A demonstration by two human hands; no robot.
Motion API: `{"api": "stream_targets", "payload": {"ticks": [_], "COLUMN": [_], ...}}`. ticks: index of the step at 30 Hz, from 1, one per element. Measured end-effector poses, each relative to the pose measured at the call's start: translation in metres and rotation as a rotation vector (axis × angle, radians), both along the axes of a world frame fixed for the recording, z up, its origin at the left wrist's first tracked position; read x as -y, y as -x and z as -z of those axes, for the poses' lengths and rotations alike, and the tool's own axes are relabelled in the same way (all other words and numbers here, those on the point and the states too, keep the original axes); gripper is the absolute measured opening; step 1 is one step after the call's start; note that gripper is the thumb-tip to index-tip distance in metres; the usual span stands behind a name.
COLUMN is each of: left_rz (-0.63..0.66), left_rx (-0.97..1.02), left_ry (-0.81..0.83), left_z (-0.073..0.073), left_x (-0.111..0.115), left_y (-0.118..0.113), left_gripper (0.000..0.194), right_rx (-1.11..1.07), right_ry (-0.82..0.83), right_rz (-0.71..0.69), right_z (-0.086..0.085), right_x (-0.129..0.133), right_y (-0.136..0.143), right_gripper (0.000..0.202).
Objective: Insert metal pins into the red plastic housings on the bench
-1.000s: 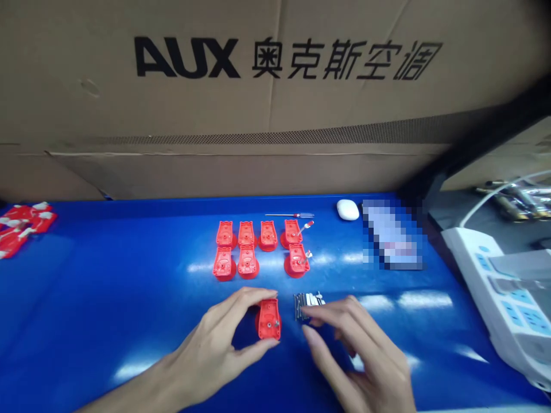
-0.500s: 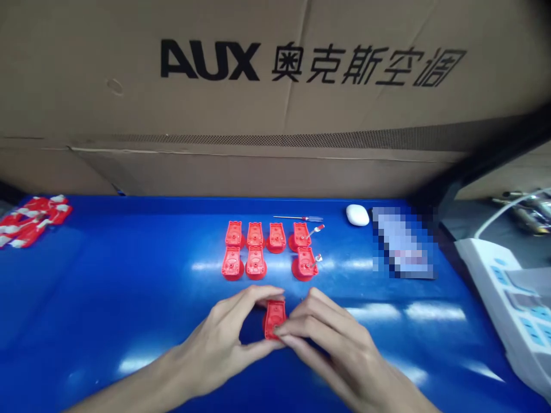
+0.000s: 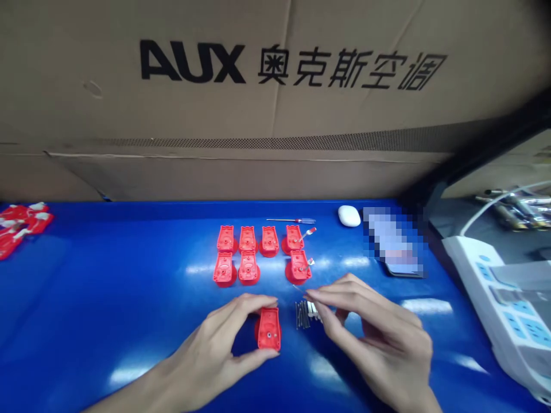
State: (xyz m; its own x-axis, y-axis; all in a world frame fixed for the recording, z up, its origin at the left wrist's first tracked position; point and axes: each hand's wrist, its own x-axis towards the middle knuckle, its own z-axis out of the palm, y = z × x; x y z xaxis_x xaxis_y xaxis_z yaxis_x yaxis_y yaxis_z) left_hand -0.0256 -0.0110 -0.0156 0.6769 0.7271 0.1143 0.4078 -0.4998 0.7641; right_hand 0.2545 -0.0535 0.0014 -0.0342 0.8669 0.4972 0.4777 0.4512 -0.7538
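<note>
My left hand [image 3: 224,338] is closed around a red plastic housing [image 3: 270,324], thumb and fingers at its two ends, its open hollow side facing up. A small metal piece sits inside the hollow. My right hand [image 3: 365,327] pinches a thin metal pin [image 3: 298,288] by one end, to the right of the housing. Partly under that hand lie several dark metal pins [image 3: 302,316] and small white parts [image 3: 312,310]. Behind the hands stand several similar red housings [image 3: 248,267] in two rows. Two at the right, including a front one [image 3: 299,265], have a small metal stem sticking out.
A screwdriver [image 3: 293,221] lies behind the rows, with a white rounded case [image 3: 349,216] and a phone [image 3: 398,246] at its right. Red and white parts [image 3: 21,223] lie far left. A power strip [image 3: 503,310] stands right. A cardboard box [image 3: 258,115] closes off the back.
My right hand has left the housing and moved right, now pinching a thin pin. The pins and white parts it covered show. My left hand still holds the housing; the view has shifted slightly.
</note>
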Motion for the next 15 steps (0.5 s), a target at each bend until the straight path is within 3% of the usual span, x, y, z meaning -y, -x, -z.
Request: {"api": "stream_targets", "payload": {"ticks": [5, 10, 15], "left_rz": [0.010, 0.001, 0.009], "left_rx": [0.007, -0.019, -0.033], "left_ry": [-0.004, 0.011, 0.021], "left_z": [0.001, 0.002, 0.000], "left_x": [0.002, 0.003, 0.003], "left_y": [0.003, 0.004, 0.004], "left_gripper": [0.066, 0.066, 0.068], "right_rx": [0.197, 0.350, 0.468], "right_ry": [-0.072, -0.067, -0.045], "right_rz": [0.135, 0.104, 0.126], "right_z": [0.014, 0.038, 0.053], "right_x": [0.025, 0.048, 0.052], "right_y": [-0.003, 0.000, -0.003], "right_gripper": [0.036, 0.040, 0.039]}}
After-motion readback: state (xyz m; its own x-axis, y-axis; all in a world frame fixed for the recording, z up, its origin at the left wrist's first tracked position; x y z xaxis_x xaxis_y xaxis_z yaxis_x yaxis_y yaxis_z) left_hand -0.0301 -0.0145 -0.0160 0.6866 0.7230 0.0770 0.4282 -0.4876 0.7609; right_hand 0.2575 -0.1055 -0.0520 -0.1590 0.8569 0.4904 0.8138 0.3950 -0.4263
